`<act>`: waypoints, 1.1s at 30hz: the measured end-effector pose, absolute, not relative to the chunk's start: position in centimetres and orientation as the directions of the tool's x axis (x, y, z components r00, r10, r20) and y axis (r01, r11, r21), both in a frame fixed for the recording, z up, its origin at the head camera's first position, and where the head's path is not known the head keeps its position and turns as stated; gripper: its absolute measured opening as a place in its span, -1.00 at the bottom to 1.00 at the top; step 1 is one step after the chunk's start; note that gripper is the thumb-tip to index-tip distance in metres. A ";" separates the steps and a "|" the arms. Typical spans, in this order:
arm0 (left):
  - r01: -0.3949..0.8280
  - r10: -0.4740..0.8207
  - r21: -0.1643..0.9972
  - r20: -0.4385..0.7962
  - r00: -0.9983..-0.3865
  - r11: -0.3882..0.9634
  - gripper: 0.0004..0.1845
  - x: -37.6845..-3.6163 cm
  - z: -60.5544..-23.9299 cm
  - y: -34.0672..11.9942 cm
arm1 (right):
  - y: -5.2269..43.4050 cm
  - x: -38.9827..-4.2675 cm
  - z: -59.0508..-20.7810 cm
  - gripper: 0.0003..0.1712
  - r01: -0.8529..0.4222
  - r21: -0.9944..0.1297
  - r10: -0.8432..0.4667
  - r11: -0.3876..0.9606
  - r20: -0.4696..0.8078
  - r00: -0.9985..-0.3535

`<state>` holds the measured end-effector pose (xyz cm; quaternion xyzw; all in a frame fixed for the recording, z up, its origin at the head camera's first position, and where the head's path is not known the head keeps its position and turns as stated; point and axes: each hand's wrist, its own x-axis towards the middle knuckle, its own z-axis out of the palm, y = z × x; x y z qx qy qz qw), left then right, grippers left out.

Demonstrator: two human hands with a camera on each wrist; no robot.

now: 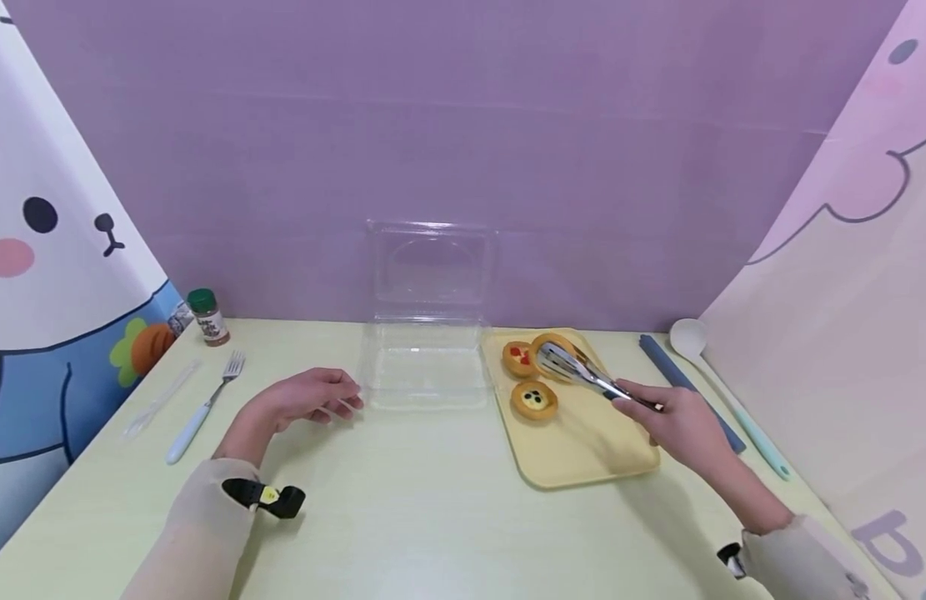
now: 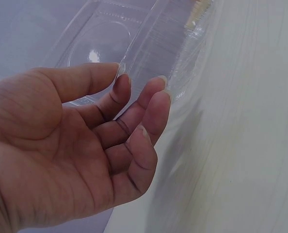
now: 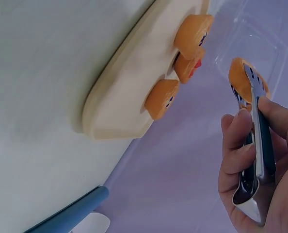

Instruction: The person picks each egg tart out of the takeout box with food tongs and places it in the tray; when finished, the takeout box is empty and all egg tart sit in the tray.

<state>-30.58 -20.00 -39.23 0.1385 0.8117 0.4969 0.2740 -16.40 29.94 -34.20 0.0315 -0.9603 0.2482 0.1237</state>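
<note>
My right hand [image 1: 676,421] grips metal tongs [image 1: 598,379] whose slotted tips pinch a golden tart [image 3: 241,80]. In the right wrist view this tart is raised off the cream tray [image 1: 583,454]. Three tarts sit on the tray: one with red topping [image 1: 517,357], a dark-dotted one [image 1: 533,401], and another tart [image 3: 156,99] seen in the right wrist view. My left hand [image 1: 307,398] holds nothing, its fingers loosely bent. It hovers by the front left corner of a clear plastic box [image 1: 428,400]; whether the fingertips touch it I cannot tell. The lid [image 1: 432,267] stands upright.
Left of my left hand lie a fork [image 1: 203,412] and a clear thin strip [image 1: 161,400], with a green-capped jar [image 1: 208,317] behind. Right of the tray are a blue bar-shaped thing [image 1: 680,379] and a white spoon [image 1: 733,400]. A purple backdrop [image 1: 432,125] closes the rear.
</note>
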 end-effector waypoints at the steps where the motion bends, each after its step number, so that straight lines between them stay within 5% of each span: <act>1: -0.044 0.501 0.883 -0.306 -0.810 0.468 -0.66 -30.5 -39.2 -20.0 | 30.0 -16.3 -34.2 -0.50 -0.116 -0.475 0.005 0.872 0.246 -0.969; 33: -0.041 0.506 0.889 -0.297 -0.810 0.456 -0.68 -30.3 -39.1 -19.9 | 33.2 -14.9 -35.7 -0.40 0.054 -0.516 0.059 0.855 -0.007 -0.998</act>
